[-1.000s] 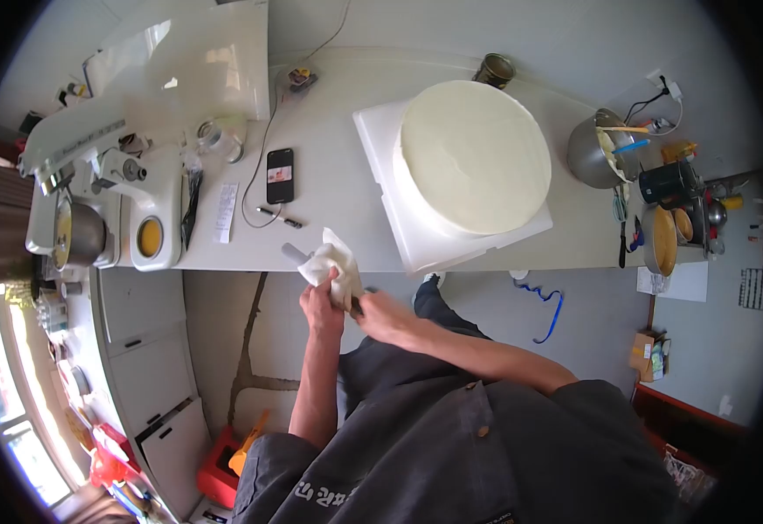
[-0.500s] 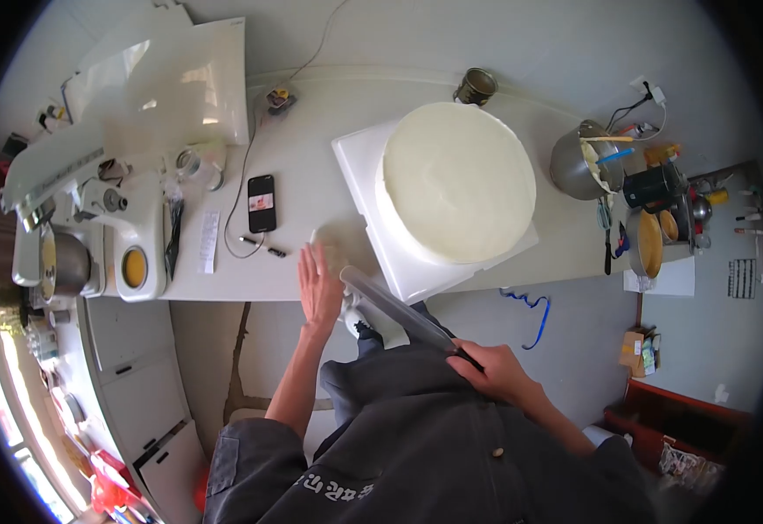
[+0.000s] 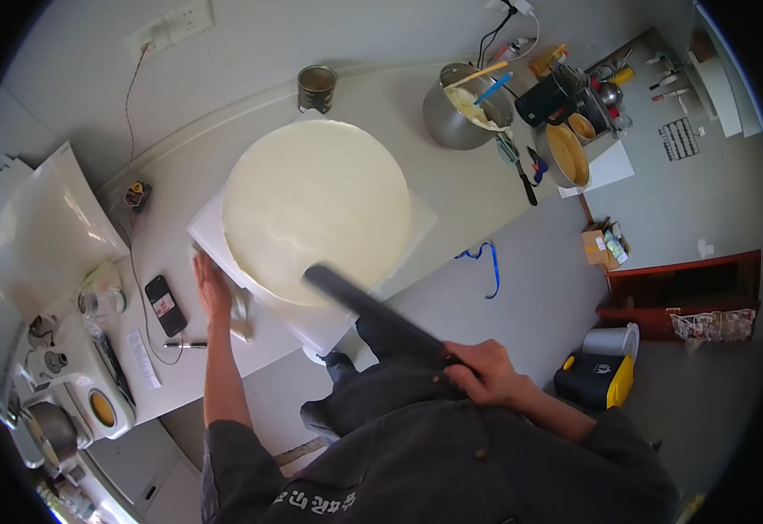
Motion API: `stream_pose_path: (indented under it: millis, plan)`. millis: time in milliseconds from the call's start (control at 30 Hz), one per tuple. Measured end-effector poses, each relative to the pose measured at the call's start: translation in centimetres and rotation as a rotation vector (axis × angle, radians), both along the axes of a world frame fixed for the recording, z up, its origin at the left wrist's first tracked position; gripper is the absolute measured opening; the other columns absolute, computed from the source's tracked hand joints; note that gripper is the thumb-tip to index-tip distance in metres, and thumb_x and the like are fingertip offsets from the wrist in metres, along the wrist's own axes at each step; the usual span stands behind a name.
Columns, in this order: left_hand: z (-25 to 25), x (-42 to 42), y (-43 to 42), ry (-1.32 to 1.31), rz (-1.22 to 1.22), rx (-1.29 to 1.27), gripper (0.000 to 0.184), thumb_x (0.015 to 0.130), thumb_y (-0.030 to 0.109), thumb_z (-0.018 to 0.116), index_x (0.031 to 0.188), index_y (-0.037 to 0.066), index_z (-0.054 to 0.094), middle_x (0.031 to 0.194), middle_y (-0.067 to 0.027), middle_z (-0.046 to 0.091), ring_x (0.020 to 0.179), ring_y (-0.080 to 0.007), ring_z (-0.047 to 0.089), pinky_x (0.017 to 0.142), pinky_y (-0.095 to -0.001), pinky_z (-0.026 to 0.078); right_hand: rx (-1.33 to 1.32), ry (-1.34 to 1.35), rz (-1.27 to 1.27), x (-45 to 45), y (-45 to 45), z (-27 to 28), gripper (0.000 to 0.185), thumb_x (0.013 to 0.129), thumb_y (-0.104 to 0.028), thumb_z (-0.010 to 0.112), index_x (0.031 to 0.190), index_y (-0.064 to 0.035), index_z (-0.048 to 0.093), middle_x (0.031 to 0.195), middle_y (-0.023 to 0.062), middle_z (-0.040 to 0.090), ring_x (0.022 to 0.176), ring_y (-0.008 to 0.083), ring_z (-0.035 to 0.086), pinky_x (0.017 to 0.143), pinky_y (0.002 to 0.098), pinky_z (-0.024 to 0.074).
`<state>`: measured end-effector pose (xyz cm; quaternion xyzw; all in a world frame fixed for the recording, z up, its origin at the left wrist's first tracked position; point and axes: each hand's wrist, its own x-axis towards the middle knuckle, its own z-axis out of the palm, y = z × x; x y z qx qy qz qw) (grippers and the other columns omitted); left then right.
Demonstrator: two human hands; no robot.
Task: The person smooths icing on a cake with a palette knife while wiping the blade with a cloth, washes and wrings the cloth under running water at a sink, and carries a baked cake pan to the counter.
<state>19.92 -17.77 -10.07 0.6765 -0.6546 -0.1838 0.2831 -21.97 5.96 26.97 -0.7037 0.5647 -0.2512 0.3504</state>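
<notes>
A large round cake (image 3: 318, 205) coated in smooth pale cream rests on a white square board (image 3: 298, 319). In my right hand (image 3: 482, 371) is the dark handle of a long spatula (image 3: 372, 307). Its blade, blurred by motion, points up and left, with the tip over the cake's near edge in view. My left hand (image 3: 213, 288) lies by the board's left edge with its fingers stretched out. Beside it on the table is a white cloth (image 3: 240, 316).
A steel bowl (image 3: 462, 112) with cream and spatulas stands at the back right, near a pan (image 3: 565, 157). A tin (image 3: 317, 86) stands behind the cake. Left are a phone (image 3: 165, 306), a pen (image 3: 186, 345) and a mixer (image 3: 84, 384).
The view has swung rightward. The cloth has left my hands and lies on the table. My left hand is now by the board, and the spatula in my right hand reaches over the cake's edge.
</notes>
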Motion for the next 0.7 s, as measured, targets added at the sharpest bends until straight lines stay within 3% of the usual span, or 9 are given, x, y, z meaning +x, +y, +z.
stream_pose_path:
  millis: [33, 167, 267, 400, 433, 500, 533, 600, 700]
  plan:
    - [0.1, -0.8, 1.0, 0.133, -0.017, 0.049, 0.050, 0.095, 0.002, 0.055, 0.144, 0.006, 0.046, 0.151, -0.0188, 0.047, 0.141, -0.0396, 0.041, 0.113, -0.0458, 0.041, -0.035, -0.023, -0.080, -0.7, 0.0, -0.6, 0.033, 0.091, -0.009, 0.069, 0.121, 0.0033, 0.066, 0.082, 0.0122, 0.072, 0.061, 0.0259, 0.069, 0.057, 0.0301, 0.0533]
    - [3.8, -5.3, 9.3, -0.043, -0.356, 0.115, 0.039, 0.091, -0.002, 0.053, 0.129, 0.003, 0.058, 0.133, -0.0179, 0.060, 0.129, -0.0383, 0.053, 0.113, -0.0479, 0.041, -0.123, -0.095, -0.580, -3.0, -4.0, -2.4, 0.035, 0.092, -0.003, 0.067, 0.126, 0.0038, 0.065, 0.077, 0.0091, 0.066, 0.062, 0.0156, 0.061, 0.059, 0.0284, 0.0491]
    - [8.2, -5.8, 11.6, -0.276, -0.539, -0.021, 0.035, 0.094, 0.000, 0.052, 0.127, 0.000, 0.062, 0.137, -0.0212, 0.059, 0.127, -0.0420, 0.055, 0.114, -0.0516, 0.038, -0.203, -0.005, -0.634, -5.9, -9.2, -3.3, 0.034, 0.092, -0.004, 0.068, 0.127, -0.0021, 0.068, 0.079, 0.0088, 0.062, 0.065, 0.0149, 0.055, 0.060, 0.0293, 0.0458]
    - [11.4, -7.2, 17.1, -0.098, -0.105, -0.057, 0.041, 0.092, -0.005, 0.047, 0.129, -0.004, 0.062, 0.140, -0.0237, 0.058, 0.131, -0.0389, 0.054, 0.116, -0.0529, 0.035, -0.275, 0.182, -0.526, -8.4, -14.3, -4.7, 0.034, 0.092, -0.008, 0.071, 0.125, -0.0136, 0.071, 0.082, 0.0073, 0.058, 0.067, 0.0181, 0.053, 0.061, 0.0314, 0.0453]
    - [13.3, -8.6, 18.3, 0.220, 0.146, 0.277, 0.044, 0.089, -0.007, 0.048, 0.131, -0.007, 0.058, 0.136, -0.0233, 0.061, 0.128, -0.0370, 0.059, 0.113, -0.0490, 0.040, -0.304, 0.241, -0.493, -8.9, -15.2, -5.5, 0.033, 0.091, -0.009, 0.072, 0.123, -0.0165, 0.072, 0.082, 0.0072, 0.058, 0.066, 0.0197, 0.055, 0.061, 0.0322, 0.0463]
    - [12.9, -9.2, 20.3, 0.894, 0.143, 0.440, 0.056, 0.083, -0.010, 0.051, 0.139, -0.006, 0.050, 0.131, -0.0230, 0.064, 0.119, -0.0356, 0.065, 0.107, -0.0443, 0.047, -0.366, 0.277, -0.464, -9.3, -17.5, -7.0, 0.031, 0.091, -0.009, 0.072, 0.121, -0.0168, 0.073, 0.083, 0.0073, 0.060, 0.065, 0.0216, 0.057, 0.060, 0.0339, 0.0477]
    - [15.0, -10.8, 19.8, 0.887, 0.152, 0.438, 0.056, 0.083, -0.010, 0.051, 0.139, -0.006, 0.050, 0.131, -0.0230, 0.064, 0.119, -0.0356, 0.065, 0.107, -0.0443, 0.047, -0.433, 0.323, -0.440, -9.2, -18.5, -7.5, 0.030, 0.090, -0.009, 0.072, 0.119, -0.0170, 0.074, 0.084, 0.0074, 0.061, 0.065, 0.0235, 0.059, 0.059, 0.0355, 0.0491]
    - [18.7, -13.9, 18.7, 1.672, 0.324, 0.611, 0.071, 0.077, -0.013, 0.054, 0.147, -0.005, 0.040, 0.125, -0.0239, 0.066, 0.112, -0.0337, 0.067, 0.100, -0.0401, 0.051, -0.447, 0.327, -0.410, -9.1, -20.4, -8.4, 0.028, 0.090, -0.008, 0.072, 0.116, -0.0165, 0.074, 0.084, 0.0077, 0.062, 0.065, 0.0246, 0.061, 0.059, 0.0368, 0.0502]
    - [18.9, -14.9, 18.2, 1.501, 0.430, 0.581, 0.075, 0.076, -0.013, 0.054, 0.149, -0.005, 0.035, 0.122, -0.0223, 0.066, 0.109, -0.0292, 0.067, 0.096, -0.0377, 0.053, -0.457, 0.317, -0.373, -8.9, -22.4, -9.0, 0.026, 0.089, -0.008, 0.072, 0.114, -0.0155, 0.075, 0.084, 0.0085, 0.064, 0.066, 0.0260, 0.063, 0.058, 0.0381, 0.0518]
